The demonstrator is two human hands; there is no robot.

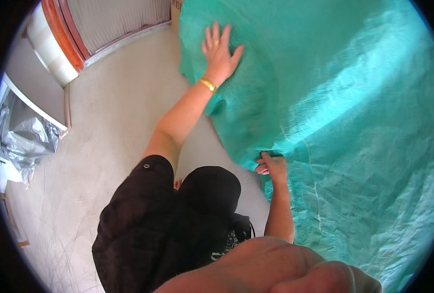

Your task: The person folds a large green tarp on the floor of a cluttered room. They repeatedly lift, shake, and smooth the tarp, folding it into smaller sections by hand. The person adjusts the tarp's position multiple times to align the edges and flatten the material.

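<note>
A large green plastic tarpaulin [334,91] spreads over the right half of the head view, creased and shiny where light falls on it. Near its upper left edge, my left hand [220,53] rests palm down on the sheet with the fingers spread and holds nothing. My right hand [273,167] is closer to my body, its fingers bent around a gathered fold at the tarpaulin's near edge. Part of those fingertips is hidden by the fold. What lies under the sheet cannot be seen.
Bare grey floor [107,110] extends to the left. A red-brown door frame [65,33] and a grey curtain-like panel [118,22] stand at the upper left. Part of a cardboard box [175,16] shows beside the tarpaulin. Silvery plastic sheeting [30,137] hangs at the far left.
</note>
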